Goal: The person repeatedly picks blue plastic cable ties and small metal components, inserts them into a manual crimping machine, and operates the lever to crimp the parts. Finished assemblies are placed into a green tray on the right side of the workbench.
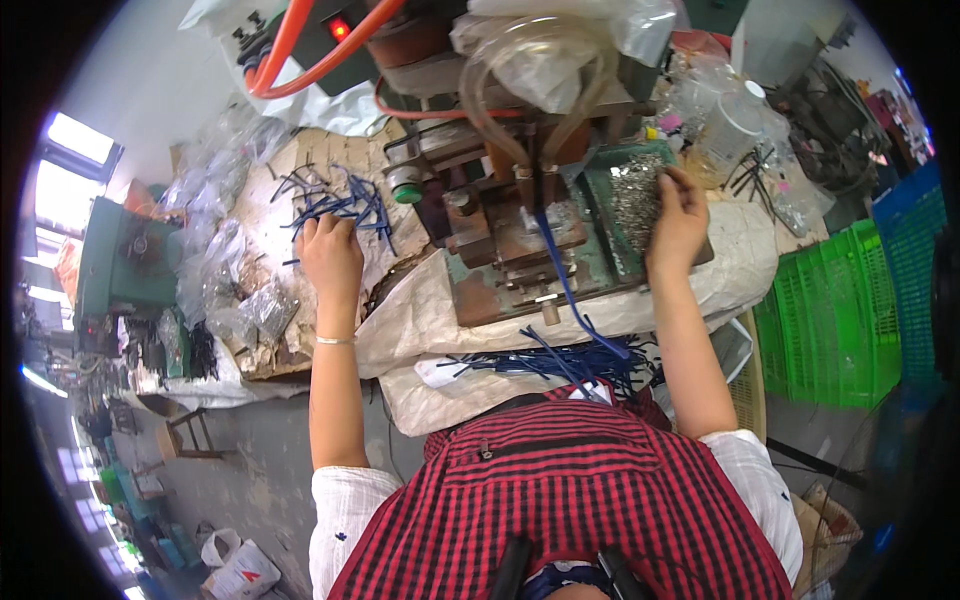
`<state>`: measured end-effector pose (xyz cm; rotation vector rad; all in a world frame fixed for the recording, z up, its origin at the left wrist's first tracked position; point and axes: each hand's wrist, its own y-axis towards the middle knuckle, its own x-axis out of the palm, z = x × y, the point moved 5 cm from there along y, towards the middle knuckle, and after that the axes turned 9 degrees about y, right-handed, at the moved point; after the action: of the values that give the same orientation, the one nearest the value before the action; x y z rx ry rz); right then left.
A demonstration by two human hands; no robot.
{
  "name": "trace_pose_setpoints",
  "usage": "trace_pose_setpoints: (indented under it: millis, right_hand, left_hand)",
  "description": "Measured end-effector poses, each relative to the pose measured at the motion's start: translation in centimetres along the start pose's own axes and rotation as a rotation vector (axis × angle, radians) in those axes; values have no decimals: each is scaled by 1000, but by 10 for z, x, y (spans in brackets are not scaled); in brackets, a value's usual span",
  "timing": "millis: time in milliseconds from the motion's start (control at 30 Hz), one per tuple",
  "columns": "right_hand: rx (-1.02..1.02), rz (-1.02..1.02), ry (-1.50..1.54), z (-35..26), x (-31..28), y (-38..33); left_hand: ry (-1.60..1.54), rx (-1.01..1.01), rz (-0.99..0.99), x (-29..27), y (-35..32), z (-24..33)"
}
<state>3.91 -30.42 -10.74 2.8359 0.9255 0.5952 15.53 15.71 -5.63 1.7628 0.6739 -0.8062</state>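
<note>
My left hand is stretched forward, palm down, left of centre. Its fingers curl into the loose pile of dark blue cords on the cardboard sheet, pinching some. My right hand reaches to the upper right, fingers bent onto the heap of small silver metal pieces in the green tray; whether it holds any I cannot tell. The press machine stands between both arms. More blue cords lie at the table edge, lower centre.

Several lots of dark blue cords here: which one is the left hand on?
The loose pile on the brown board, left of the machine: the left hand rests on it. The other bunch lies at the bench's near edge, untouched.
</note>
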Motion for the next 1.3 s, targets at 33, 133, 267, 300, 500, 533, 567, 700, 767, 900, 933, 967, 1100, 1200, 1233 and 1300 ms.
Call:
trace_pose_setpoints:
  millis: [33, 133, 267, 300, 500, 533, 567, 700, 767, 900, 933, 967, 1100, 1200, 1233, 1300]
  right_hand:
    - [-4, -23, -22, -4, 8, -1]
    - [-3, -131, 3, -25, 32, -11]
    - [-60, -397, -63, -74, 58, -49]
    - [-125, -453, -112, -83, 62, -54]
    - [-25, -555, 19, -88, 91, -70]
    - [-27, -527, 38, -89, 93, -75]
    - [-29, -498, 57, -90, 95, -79]
    - [154, -467, 228, -85, 98, -88]
    - [219, -478, 288, -90, 106, -91]
    - [356, -467, 399, -102, 115, -97]
    - [309, -493, 339, -107, 112, -99]
    - [263, -517, 278, -116, 107, -103]
    - [-118, -664, -216, -123, 77, -70]
    - [-592, -402, -1126, -74, 30, -29]
    - [-590, -402, -1101, -60, 17, -22]
    - [-586, -414, -1041, -48, 5, -16]
  left_hand:
    - [27, 11, -36, 19, 0, 1]
    - [19, 37, -61, 75, -7, -3]
    - [-106, 18, 146, 23, -7, 2]
    - [-270, -128, 126, 21, -9, -1]
    - [-1111, -531, -117, 26, -20, 11]
    - [-1201, -605, -163, 27, -33, 17]
    - [-1251, -622, -191, 26, -39, 23]
    - [-1449, -553, -224, 0, -33, 41]
    - [-1460, -527, -131, -14, -24, 45]
    - [-1283, -584, 60, -94, -8, 48]
    - [-1257, -580, 145, -108, -8, 46]
    - [-1101, -425, 299, -134, -2, 53]
    - [-1008, 177, 498, -183, 0, 117]
    - [-881, 467, 460, -187, -1, 159]
    - [-874, 521, 386, -192, 0, 170]
    - [-815, 536, 476, -184, 1, 184]
